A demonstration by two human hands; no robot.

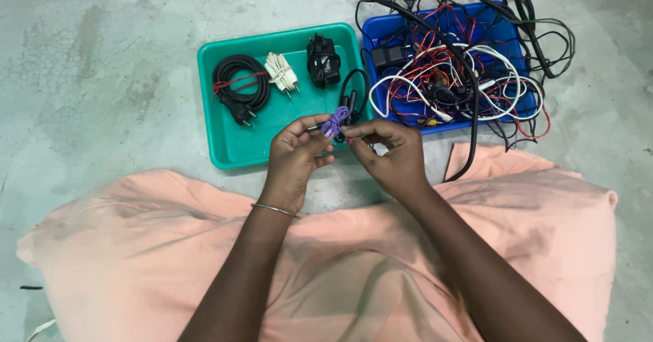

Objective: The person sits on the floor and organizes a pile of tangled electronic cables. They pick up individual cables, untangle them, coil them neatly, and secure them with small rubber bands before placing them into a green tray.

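My left hand (294, 155) and my right hand (386, 153) meet over the near right corner of a green tray (235, 150). Together they pinch a small black cable bundle (352, 97) with a purple tie (333, 122) wound around it. The bundle's loop rises from my fingers over the tray's right edge. In the tray lie a coiled black power cord with a red tie (238, 87), a bundled white cord with a plug (281, 74) and a black adapter with its cord (322, 61).
A blue tray (373, 32) to the right of the green one is heaped with tangled black, white and red wires (457, 76) that spill over its edges onto the grey concrete floor (102, 76). Peach fabric (136, 253) covers my lap.
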